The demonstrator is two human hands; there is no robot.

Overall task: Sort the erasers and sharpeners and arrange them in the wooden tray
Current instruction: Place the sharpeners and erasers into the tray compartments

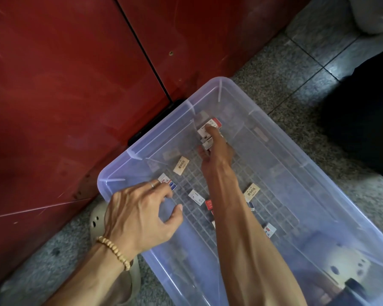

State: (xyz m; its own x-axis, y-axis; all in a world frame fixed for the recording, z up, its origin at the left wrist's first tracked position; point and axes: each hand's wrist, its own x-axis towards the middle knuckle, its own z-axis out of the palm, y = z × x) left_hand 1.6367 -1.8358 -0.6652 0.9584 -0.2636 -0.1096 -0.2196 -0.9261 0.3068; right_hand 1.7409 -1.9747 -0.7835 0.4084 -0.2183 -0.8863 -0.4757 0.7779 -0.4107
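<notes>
Several small boxed erasers lie scattered on the ribbed floor of a clear plastic bin (124, 171). My right hand (216, 151) reaches to the far end of the bin, its fingers closing on a white and red eraser box (208, 129) stacked with others. My left hand (139, 215) hovers over the bin's near-left corner, fingers apart, next to a white and blue eraser (167, 181). A cream eraser (181, 165) lies between the hands. Another cream eraser (251, 192) and a white one (196, 197) lie beside my right forearm. No wooden tray is in view.
The bin sits on a speckled grey tiled floor (296, 69) against a red cabinet (75, 85). A beige clog (97, 219) shows by my left wrist, another through the bin's near-right wall. A dark shape (363, 120) lies at the right.
</notes>
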